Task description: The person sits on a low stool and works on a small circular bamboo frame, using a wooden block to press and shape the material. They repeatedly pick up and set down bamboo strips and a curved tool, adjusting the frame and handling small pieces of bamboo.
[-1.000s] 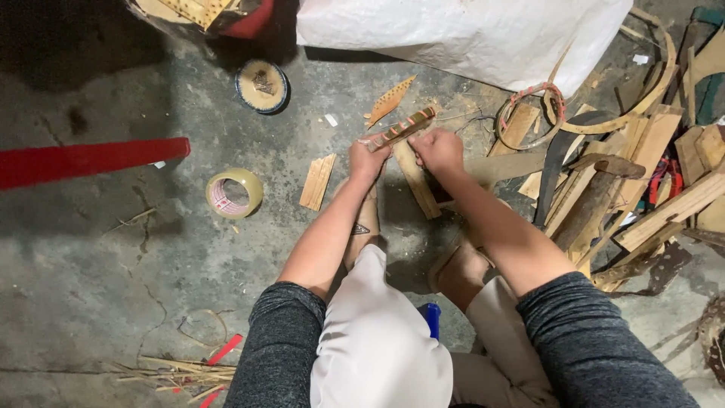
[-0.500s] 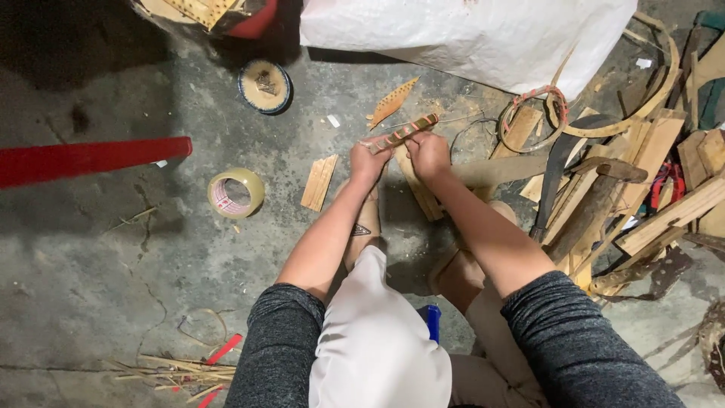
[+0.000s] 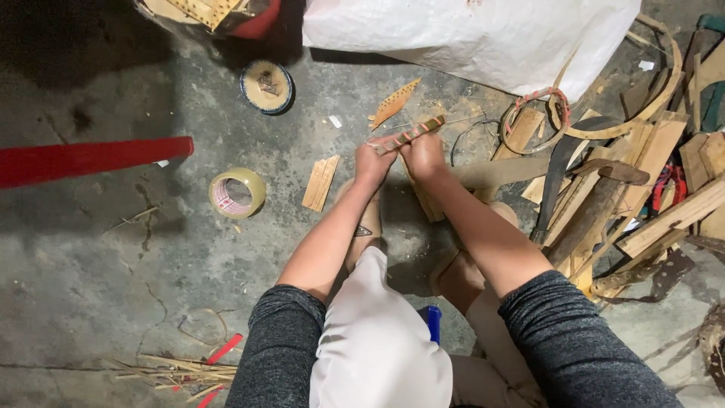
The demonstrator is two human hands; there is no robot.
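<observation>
- The left hand [image 3: 373, 164] is closed around the near end of a thin bamboo strip [image 3: 408, 134] marked with red bands, fingers curled tight on it
- The right hand [image 3: 424, 155] sits just beside the left hand, touching it, its fingers also wrapped around the same strip
- The strip slants up and away from both hands, its far end pointing toward the white woven sack [image 3: 483, 38]
- Just beyond the strip's middle, on the concrete floor [image 3: 113, 257], lies a leaf-shaped bamboo piece [image 3: 395, 102] dotted with small holes
- Left of the hands lies a short flat wood slat [image 3: 321, 182], and further left of it a roll of clear tape [image 3: 236, 192] lies flat
- Beyond the tape roll stands a round shallow tin [image 3: 266, 86] with a blue rim; it holds a pale filling with a small dark object on top, which is too small to identify
- At the top edge, left of the sack, a red container [image 3: 260, 19] holds perforated bamboo pieces, only partly in view
- Right of the hands lies a heap of wooden planks [image 3: 657, 151], with a curved bamboo hoop [image 3: 642, 113] and a small ring wound in red [image 3: 538, 102] among them
- A long red bar [image 3: 91, 159] lies on the floor far left of the tape roll
</observation>
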